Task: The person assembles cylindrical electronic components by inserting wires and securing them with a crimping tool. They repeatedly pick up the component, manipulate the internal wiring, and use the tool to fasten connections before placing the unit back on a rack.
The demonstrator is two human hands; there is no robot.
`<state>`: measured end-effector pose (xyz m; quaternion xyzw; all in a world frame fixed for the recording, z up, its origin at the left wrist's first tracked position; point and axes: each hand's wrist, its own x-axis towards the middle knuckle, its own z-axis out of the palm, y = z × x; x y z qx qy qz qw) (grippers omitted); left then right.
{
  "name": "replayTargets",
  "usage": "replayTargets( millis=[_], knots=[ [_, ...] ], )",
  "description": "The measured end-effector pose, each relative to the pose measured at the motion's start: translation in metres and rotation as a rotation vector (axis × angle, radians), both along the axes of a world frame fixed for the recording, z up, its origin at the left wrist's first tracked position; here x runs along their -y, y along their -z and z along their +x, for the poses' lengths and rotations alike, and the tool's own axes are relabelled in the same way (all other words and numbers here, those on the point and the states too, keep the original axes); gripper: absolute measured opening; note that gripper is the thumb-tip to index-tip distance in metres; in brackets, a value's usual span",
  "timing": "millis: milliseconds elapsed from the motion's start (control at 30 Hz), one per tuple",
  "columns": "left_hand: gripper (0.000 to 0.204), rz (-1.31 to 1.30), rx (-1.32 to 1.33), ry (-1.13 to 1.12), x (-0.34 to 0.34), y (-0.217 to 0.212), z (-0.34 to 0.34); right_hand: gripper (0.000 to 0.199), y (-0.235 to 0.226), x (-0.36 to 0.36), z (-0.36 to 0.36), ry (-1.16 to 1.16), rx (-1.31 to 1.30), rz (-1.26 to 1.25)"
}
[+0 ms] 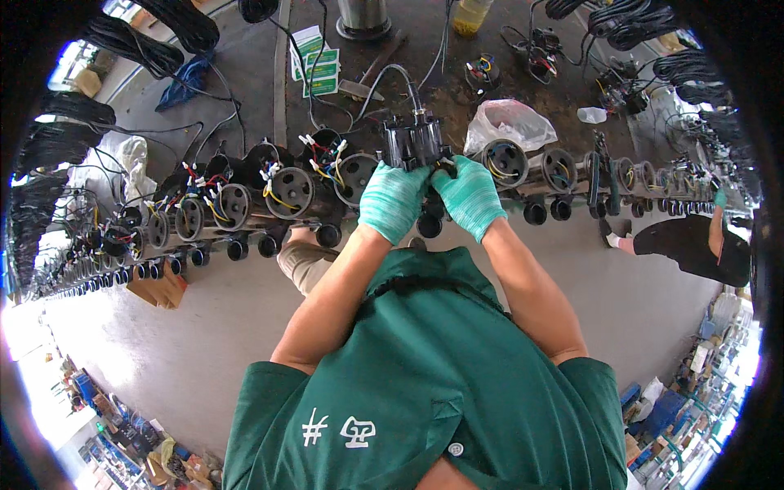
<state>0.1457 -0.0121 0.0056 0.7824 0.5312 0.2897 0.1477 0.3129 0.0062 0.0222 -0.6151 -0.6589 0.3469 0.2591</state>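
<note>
My left hand (394,201), in a green knitted glove, has its fingers closed on the near left side of a black cylindrical housing cap (412,140). The matching gloved right hand (471,194) is closed at the cap's near right edge, its thumb and fingers around a small dark part that is partly hidden. A black cable (399,69) curves up and away from the cap's top. Just left of my hands sits a round open-ended housing (358,176). Beside that, another housing (289,193) has yellow wires and white connectors spilling out. Fingertips of both hands are mostly hidden.
On the dark bench lie a hammer (361,89), green-and-white cards (321,70), a clear plastic bag (508,122) and a metal cylinder (363,18). Pliers (602,170) stand right of my hands. Coiled black cables (627,24) line the bench. Another person (686,247) is at right.
</note>
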Motion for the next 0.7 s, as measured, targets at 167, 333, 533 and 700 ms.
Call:
replayTargets(
  millis=[167, 333, 533, 700],
  knots=[
    [0.029, -0.024, -0.042, -0.001, 0.0, 0.006, -0.003, 0.026, -0.016, -0.008, 0.013, -0.065, -0.097, -0.248],
    [0.024, -0.077, -0.018, -0.032, 0.0, -0.001, -0.004, 0.026, -0.018, 0.017, 0.039, -0.166, 0.107, 0.332],
    [0.022, -0.077, -0.044, -0.015, -0.002, 0.003, -0.004, 0.032, -0.014, 0.009, 0.036, -0.449, 0.563, 0.668],
    [0.021, -0.103, -0.055, -0.018, -0.002, 0.0, -0.003, 0.022, -0.02, -0.004, 0.034, -0.578, 0.611, 0.789]
  ],
)
